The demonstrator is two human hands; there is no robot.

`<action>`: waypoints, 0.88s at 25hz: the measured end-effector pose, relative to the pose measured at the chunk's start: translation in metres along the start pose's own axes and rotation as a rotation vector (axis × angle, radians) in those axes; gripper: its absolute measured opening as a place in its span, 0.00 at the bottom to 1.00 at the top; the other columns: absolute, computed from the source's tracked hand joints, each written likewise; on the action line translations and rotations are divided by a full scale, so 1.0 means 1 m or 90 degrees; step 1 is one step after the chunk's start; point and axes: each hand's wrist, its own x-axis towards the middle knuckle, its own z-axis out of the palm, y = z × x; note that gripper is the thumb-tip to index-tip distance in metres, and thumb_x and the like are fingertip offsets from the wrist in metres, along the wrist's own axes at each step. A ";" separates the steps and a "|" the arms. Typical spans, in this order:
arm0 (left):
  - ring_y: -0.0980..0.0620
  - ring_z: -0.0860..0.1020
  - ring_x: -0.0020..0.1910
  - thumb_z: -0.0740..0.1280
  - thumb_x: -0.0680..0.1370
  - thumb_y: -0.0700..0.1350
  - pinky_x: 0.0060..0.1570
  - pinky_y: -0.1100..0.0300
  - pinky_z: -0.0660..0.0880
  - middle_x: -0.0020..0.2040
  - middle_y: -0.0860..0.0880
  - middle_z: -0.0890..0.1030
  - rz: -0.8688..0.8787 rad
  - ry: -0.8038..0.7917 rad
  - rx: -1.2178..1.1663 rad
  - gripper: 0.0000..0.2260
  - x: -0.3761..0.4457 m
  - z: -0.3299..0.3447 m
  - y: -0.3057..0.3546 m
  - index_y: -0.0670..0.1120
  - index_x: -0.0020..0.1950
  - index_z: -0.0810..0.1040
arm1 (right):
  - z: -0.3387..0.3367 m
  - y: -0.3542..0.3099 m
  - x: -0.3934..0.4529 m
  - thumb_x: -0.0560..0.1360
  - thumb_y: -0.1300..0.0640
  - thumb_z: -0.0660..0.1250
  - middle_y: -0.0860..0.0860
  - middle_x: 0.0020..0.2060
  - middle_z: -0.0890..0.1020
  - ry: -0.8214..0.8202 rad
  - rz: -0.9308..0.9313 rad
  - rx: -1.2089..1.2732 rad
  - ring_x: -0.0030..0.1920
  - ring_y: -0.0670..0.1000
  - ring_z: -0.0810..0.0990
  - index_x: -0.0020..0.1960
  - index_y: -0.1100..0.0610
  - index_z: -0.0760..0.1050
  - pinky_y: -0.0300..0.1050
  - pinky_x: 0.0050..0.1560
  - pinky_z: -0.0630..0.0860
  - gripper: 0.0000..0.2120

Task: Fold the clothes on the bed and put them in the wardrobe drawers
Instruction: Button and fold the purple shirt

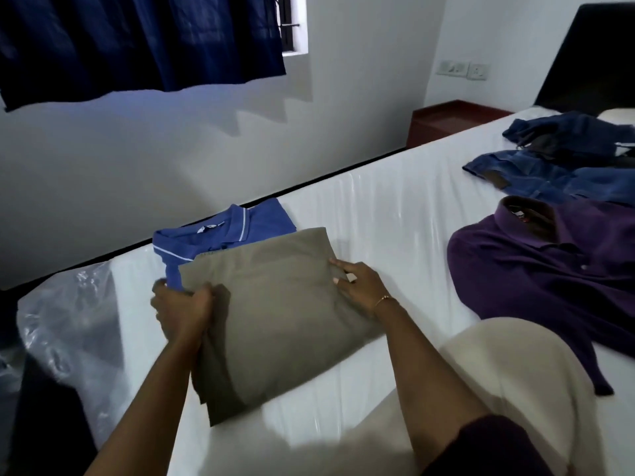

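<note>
On the bed (378, 214), seen from the head camera, a folded khaki garment (275, 304) lies near the front edge of the white sheet. The left hand (184, 310) grasps its left edge, with the fingers curled around the cloth, so this grip is clenched on the garment. The right hand (357, 286) lies on the right edge of the same garment; its fingers are bent over the border and pinch the cloth. A thin bracelet (383, 298) is on the right wrist.

The khaki garment partly covers a folded blue polo shirt (220, 235), which lies just behind it, close to the far edge of the bed. To the right, well apart, a purple shirt (549, 269) is spread out, not folded. Behind it lie blue jeans (549, 176) and, further back, another dark blue garment (570, 132).

A clear plastic cover (68, 321) hangs at the left corner of the mattress. A dark blue curtain (137, 39) hangs at the window on the white wall. A cream cloth (515, 372) is at the lower right, close to the camera.
</note>
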 end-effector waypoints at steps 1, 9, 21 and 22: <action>0.38 0.64 0.69 0.70 0.71 0.45 0.66 0.41 0.63 0.69 0.40 0.65 0.110 0.047 0.119 0.33 -0.003 0.005 0.006 0.42 0.72 0.60 | -0.003 0.004 0.001 0.77 0.58 0.64 0.56 0.59 0.76 0.035 0.008 -0.009 0.61 0.54 0.75 0.66 0.50 0.73 0.35 0.57 0.67 0.18; 0.43 0.47 0.76 0.56 0.81 0.53 0.72 0.41 0.41 0.77 0.42 0.55 0.433 -0.124 0.478 0.24 -0.019 0.052 0.026 0.44 0.74 0.61 | -0.007 0.012 -0.007 0.78 0.56 0.63 0.56 0.54 0.77 0.096 0.015 -0.121 0.55 0.55 0.77 0.63 0.51 0.75 0.42 0.56 0.70 0.15; 0.47 0.77 0.56 0.66 0.76 0.47 0.56 0.55 0.72 0.56 0.45 0.80 0.548 -0.609 0.226 0.14 -0.170 0.242 0.153 0.43 0.59 0.76 | -0.163 0.049 -0.018 0.76 0.60 0.62 0.58 0.60 0.69 0.307 0.175 -0.269 0.60 0.59 0.72 0.58 0.57 0.77 0.46 0.59 0.70 0.12; 0.46 0.77 0.54 0.66 0.76 0.46 0.54 0.54 0.73 0.54 0.45 0.80 0.553 -0.636 0.229 0.12 -0.186 0.262 0.156 0.42 0.55 0.77 | -0.181 0.064 -0.025 0.76 0.60 0.62 0.58 0.61 0.68 0.309 0.211 -0.283 0.61 0.59 0.71 0.58 0.57 0.76 0.46 0.61 0.69 0.12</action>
